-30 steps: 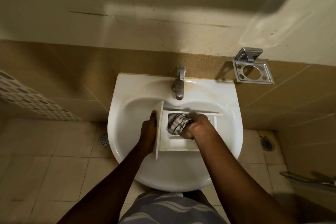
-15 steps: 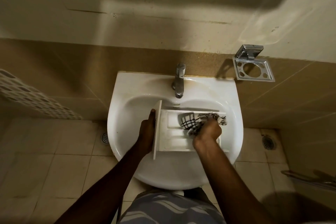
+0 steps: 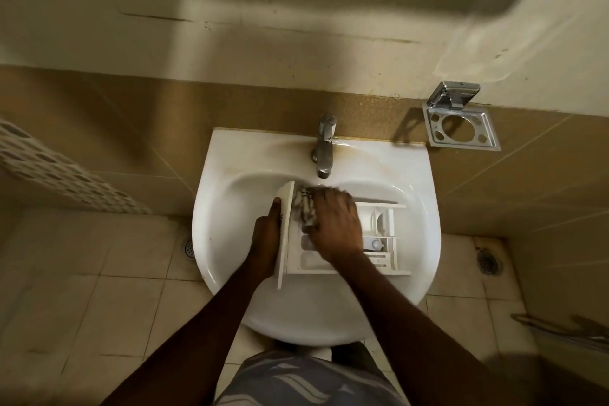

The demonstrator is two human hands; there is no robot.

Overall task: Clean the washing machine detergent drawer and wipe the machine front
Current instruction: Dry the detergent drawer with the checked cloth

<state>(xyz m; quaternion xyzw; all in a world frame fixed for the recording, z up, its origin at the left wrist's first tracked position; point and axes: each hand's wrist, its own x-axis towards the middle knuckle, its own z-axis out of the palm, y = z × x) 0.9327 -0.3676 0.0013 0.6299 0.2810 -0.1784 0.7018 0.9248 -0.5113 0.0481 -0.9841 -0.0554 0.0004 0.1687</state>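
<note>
A white detergent drawer point(image 3: 379, 234) lies in the white sink point(image 3: 418, 208), its front panel turned to the left. My left hand point(image 3: 265, 241) grips that front panel from the outside. My right hand point(image 3: 336, 224) lies over the drawer's left compartment and holds a checked cloth point(image 3: 304, 208) bunched against the inside of the panel. Most of the cloth is hidden under the hand. The drawer's right compartments, with a small round insert, are uncovered.
A chrome tap point(image 3: 324, 148) stands at the back of the sink, right above the drawer. A chrome soap holder point(image 3: 461, 125) is fixed to the wall at the right. Floor drains point(image 3: 489, 262) sit in the tiled floor. A metal rail point(image 3: 560, 328) shows at the right edge.
My right hand has swept the cloth from the drawer's right end back to the left end, next to the front panel. My left hand has kept its hold.
</note>
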